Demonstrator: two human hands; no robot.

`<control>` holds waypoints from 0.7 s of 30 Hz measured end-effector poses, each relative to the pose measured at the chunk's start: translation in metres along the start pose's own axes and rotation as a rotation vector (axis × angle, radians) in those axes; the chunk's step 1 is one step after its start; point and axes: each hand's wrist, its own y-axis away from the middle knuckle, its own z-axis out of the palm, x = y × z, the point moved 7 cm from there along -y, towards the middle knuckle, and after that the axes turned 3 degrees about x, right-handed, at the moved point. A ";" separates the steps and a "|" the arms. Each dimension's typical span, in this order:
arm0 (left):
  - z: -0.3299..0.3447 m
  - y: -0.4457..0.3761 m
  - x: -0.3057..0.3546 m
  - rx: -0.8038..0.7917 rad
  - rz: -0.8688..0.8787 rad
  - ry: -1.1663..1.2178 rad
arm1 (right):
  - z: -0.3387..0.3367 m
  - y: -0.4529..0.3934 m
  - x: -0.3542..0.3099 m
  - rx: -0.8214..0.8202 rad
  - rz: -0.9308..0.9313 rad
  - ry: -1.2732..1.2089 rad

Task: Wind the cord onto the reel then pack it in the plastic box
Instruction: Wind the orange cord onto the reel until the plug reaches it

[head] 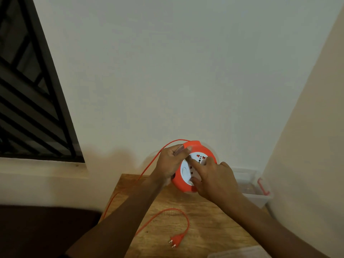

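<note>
An orange cord reel (208, 148) with a white socket face is held upright above the wooden table (204, 226). My left hand (170, 164) grips its left rim. My right hand (214, 179) lies on the white face with fingers spread on it. The orange cord (149, 164) leaves the reel's top, arcs left and drops past the table's left edge. Its tail loops back onto the table and ends in an orange two-pin plug (176, 241). A clear plastic box (255, 189) with a red clip stands at the right, against the wall.
White walls close in behind and to the right of the table. A dark barred window (31, 101) is at the left, with a ledge below it. A clear lid-like piece (240, 253) shows at the table's near right edge.
</note>
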 end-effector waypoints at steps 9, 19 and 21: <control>0.012 0.001 0.000 0.163 0.053 0.072 | 0.005 0.005 0.030 0.171 0.467 -0.513; -0.001 -0.007 -0.006 0.183 0.062 0.098 | 0.015 0.029 0.022 0.204 0.733 -1.266; -0.001 -0.005 -0.005 0.149 0.050 0.115 | -0.012 0.024 0.016 0.313 0.398 -0.759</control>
